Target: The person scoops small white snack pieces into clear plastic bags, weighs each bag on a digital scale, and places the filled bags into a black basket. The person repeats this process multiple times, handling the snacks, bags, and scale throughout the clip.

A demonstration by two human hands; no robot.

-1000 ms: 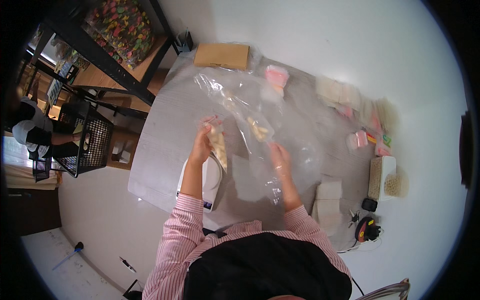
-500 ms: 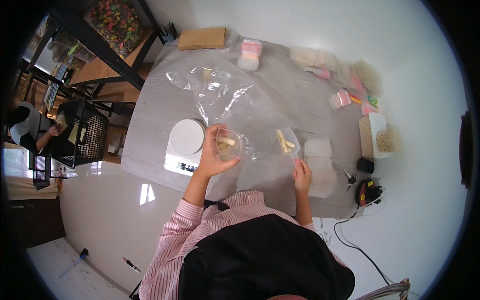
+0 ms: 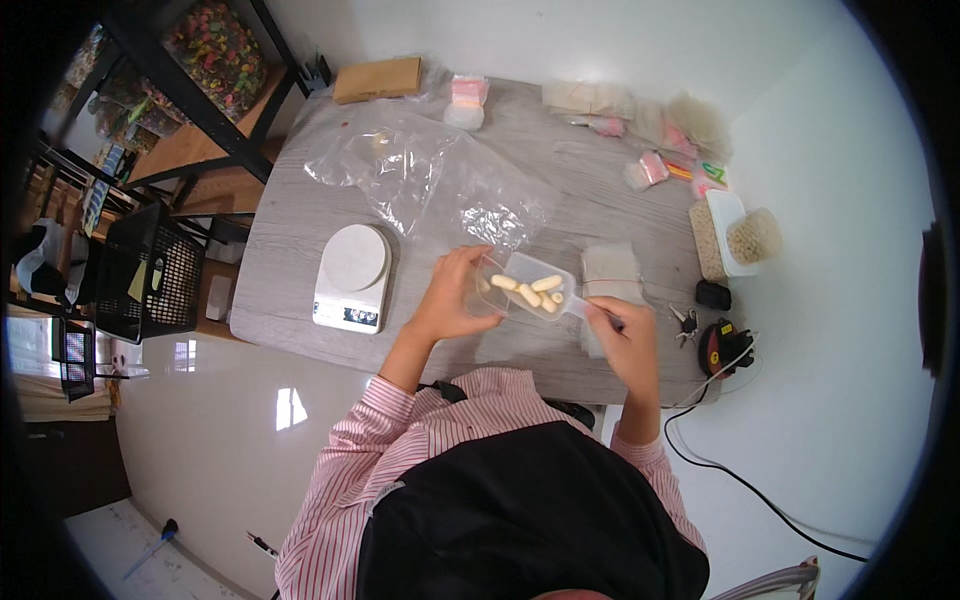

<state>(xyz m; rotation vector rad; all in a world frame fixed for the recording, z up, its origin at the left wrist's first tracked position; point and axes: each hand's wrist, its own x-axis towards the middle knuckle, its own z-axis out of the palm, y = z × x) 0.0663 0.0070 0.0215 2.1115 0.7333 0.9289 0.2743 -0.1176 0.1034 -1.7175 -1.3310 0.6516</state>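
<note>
My right hand [image 3: 622,338] grips the handle of a clear plastic scoop [image 3: 537,287] that carries several pale yellow pieces [image 3: 530,292]. My left hand [image 3: 452,292] holds a small clear bag [image 3: 486,292] against the scoop's wide end. Both hands hover over the near part of the grey wood-look table [image 3: 290,240]. A white kitchen scale [image 3: 352,276] sits just left of my left hand. A large crumpled clear plastic bag [image 3: 430,180] lies behind the hands.
A stack of small clear bags [image 3: 612,268] lies by the scoop. Keys [image 3: 685,320], a black-and-red tool [image 3: 720,345], a white tray [image 3: 725,225] and pink packets [image 3: 468,92] are on the right and far side. A brown box [image 3: 378,78] sits at the back; a black basket [image 3: 150,270] stands left.
The scoop, loaded with yellow pieces, has come level between my hands. My left hand has brought the small bag to its mouth. The view has shifted nearer the table's front edge.
</note>
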